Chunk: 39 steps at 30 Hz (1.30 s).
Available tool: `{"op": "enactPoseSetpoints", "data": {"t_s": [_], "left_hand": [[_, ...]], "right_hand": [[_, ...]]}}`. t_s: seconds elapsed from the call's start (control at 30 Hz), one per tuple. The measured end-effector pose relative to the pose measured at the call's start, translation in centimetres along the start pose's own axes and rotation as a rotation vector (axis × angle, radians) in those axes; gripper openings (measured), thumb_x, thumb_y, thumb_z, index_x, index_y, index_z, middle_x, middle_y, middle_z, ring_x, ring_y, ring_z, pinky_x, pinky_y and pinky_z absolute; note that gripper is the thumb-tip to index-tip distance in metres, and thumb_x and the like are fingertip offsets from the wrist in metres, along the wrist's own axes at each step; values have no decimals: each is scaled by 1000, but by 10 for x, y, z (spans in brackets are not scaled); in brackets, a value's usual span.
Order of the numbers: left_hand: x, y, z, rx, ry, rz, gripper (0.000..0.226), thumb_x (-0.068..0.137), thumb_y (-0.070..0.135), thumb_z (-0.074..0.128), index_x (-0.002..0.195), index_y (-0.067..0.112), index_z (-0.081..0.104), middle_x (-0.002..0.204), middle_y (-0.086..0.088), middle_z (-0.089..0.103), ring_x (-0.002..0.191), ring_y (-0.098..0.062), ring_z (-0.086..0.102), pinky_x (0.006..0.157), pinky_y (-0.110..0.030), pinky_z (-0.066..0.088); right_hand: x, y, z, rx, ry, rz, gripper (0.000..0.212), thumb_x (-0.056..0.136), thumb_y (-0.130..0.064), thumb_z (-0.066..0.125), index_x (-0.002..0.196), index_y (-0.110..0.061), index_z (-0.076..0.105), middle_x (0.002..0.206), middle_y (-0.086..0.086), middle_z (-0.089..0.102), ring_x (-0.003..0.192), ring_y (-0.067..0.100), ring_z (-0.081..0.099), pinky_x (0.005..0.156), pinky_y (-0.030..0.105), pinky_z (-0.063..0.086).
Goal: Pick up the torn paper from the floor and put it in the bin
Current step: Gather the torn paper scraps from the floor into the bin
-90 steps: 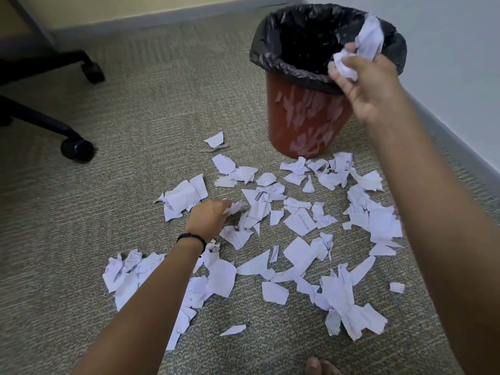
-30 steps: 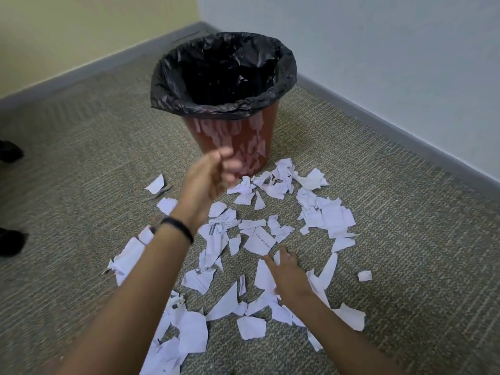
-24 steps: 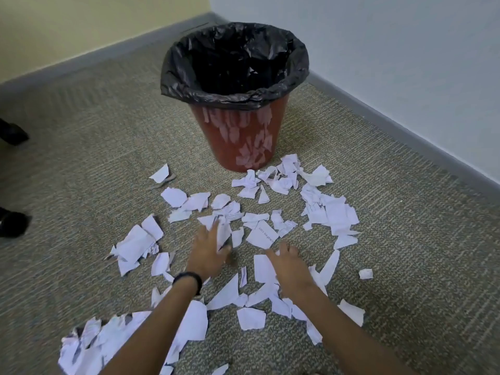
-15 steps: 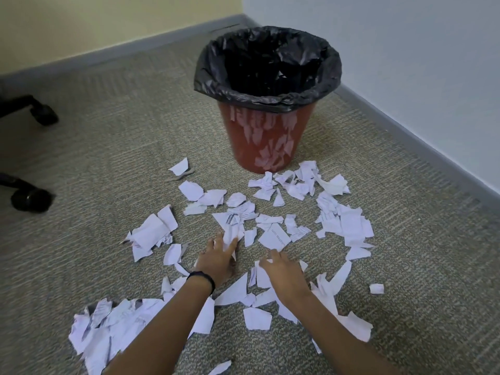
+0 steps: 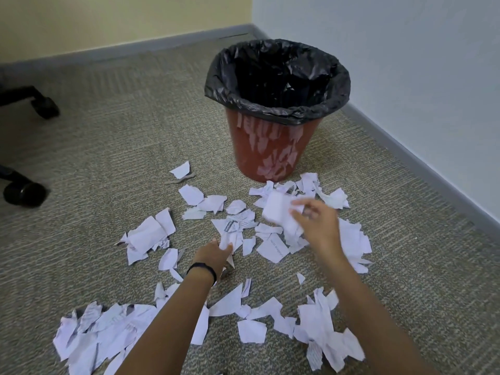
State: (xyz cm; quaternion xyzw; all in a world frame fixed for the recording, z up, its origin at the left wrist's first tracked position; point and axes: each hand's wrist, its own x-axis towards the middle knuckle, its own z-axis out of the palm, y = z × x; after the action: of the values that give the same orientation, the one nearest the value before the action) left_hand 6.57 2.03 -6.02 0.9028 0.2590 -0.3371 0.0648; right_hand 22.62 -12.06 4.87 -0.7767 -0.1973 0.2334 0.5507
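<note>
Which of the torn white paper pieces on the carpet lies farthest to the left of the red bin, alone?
The small torn white paper scrap left of the red bin with black liner; it lies apart, with only a thin grey sliver beside it, while other pieces cluster nearer the hands.

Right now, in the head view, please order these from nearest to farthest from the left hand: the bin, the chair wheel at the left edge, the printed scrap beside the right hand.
From the left hand:
1. Printed scrap, just to its right on the carpet.
2. Bin, ahead and to the right, near the wall.
3. Chair wheel, far left at the picture's edge.
</note>
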Motion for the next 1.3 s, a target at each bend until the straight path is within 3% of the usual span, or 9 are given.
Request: {"op": "enactPoseSetpoints", "data": {"t_s": [0.1,0.27,0.4,0.5,0.63,0.73,0.87,1.03,1.3], "left_hand": [[1,2,2,46,16,-3,80,90,16,59,151,20,8,151,-29,18,138,-40,26,106,-45,36],[1,-3,5,8,19,27,74,93,25,53,151,21,6,154,-27,10,142,-39,17,111,-46,30],[-2,-5,5,-5,26,41,73,94,26,51,151,22,5,156,-24,7,144,-38,14,111,-46,30],[-3,-5,4,-1,21,45,73,94,26,51,151,22,5,156,-24,7,144,-37,14,111,-47,29],[-7,-7,2,-12,12,50,73,94,25,52,151,21,6,156,-22,7,144,-36,14,110,-46,30],[-11,-9,2,-46,9,39,70,96,21,48,151,14,4,157,-20,5,146,-33,11,110,-44,33],[-18,-8,0,-106,14,9,62,98,13,39,150,6,6,157,-18,9,144,-31,15,109,-43,35],[-19,-10,-1,-140,24,-15,58,99,15,38,149,6,10,155,-17,18,142,-29,24,110,-43,35],[-19,-8,-5,-88,185,-90,34,100,14,33,131,7,46,126,-16,56,115,-30,55,91,-37,44]], "right_hand": [[21,-63,-18,247,96,2,18,85,-2,62,95,-16,68,87,-10,63,78,0,57,61,9,48],[60,-137,-22,540,144,-15,6,85,-7,64,88,-12,67,95,0,67,103,18,63,94,33,52],[88,-171,-9,702,137,41,17,89,1,57,73,-5,56,80,7,58,71,15,59,78,22,55],[106,-180,-5,740,59,71,15,94,-3,49,80,0,51,105,18,55,71,31,58,64,31,54],[92,-164,-9,481,34,-92,19,94,-13,51,112,-15,57,114,0,55,117,24,56,96,33,47],[56,-130,-13,441,28,-213,23,97,-6,43,105,-16,62,110,0,65,104,13,64,90,28,54],[24,-54,-15,84,-147,-9,21,96,-6,44,103,-13,63,95,-1,69,86,16,66,78,28,58],[-5,12,-21,-443,-632,358,25,95,-17,51,119,-18,57,121,4,55,105,20,57,85,34,51],[-38,56,-20,-1140,-698,252,66,85,-37,64,137,-12,33,133,11,49,122,28,49,93,33,43]]}}
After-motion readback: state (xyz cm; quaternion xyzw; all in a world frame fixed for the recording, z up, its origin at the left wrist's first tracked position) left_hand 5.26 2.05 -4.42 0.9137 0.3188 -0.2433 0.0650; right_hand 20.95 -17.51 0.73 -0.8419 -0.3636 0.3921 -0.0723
